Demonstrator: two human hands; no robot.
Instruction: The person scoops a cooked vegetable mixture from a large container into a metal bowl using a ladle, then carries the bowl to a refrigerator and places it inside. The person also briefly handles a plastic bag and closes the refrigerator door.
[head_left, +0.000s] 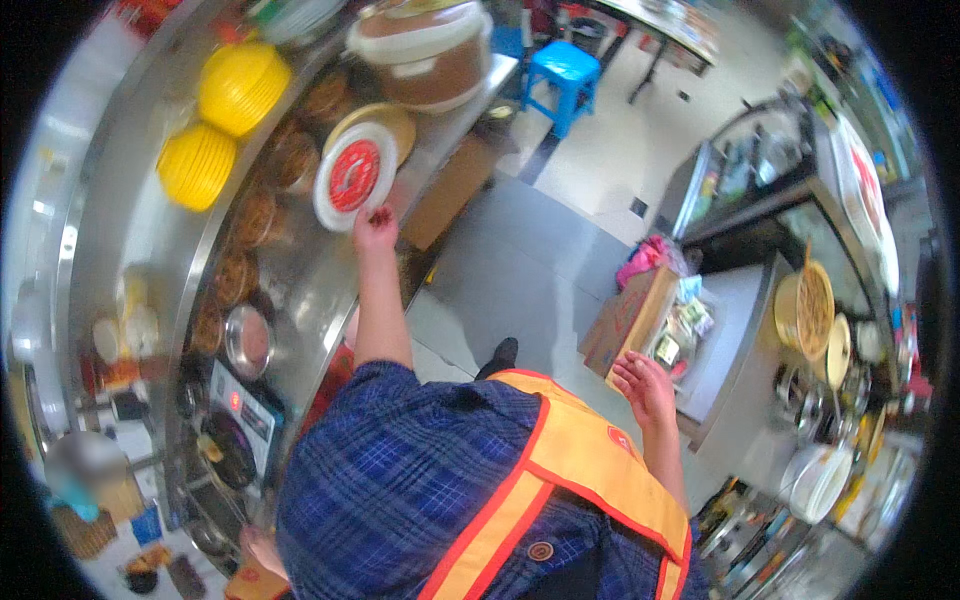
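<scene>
My left hand (376, 227) reaches out over the steel counter and grips the near rim of a round white lid (322, 187) with a red printed centre. The lid is tilted and partly covers a tan round dish or lid (405, 129) behind it. A large brown and white pot-like container (424, 64) stands just beyond. Held out at my right side, my right hand (646, 386) shows fingers apart and nothing in them. It is near a cardboard box (630, 319) and a tray of small packets (679, 337).
Stacked yellow bowls (244, 86) stand on the counter's back ledge. Several food containers (259, 214) line the counter, with a pan (227, 450) on an induction cooker. Another person's hand (262, 551) shows at lower left. A blue stool (562, 79) stands ahead; a glass cabinet (750, 165) is right.
</scene>
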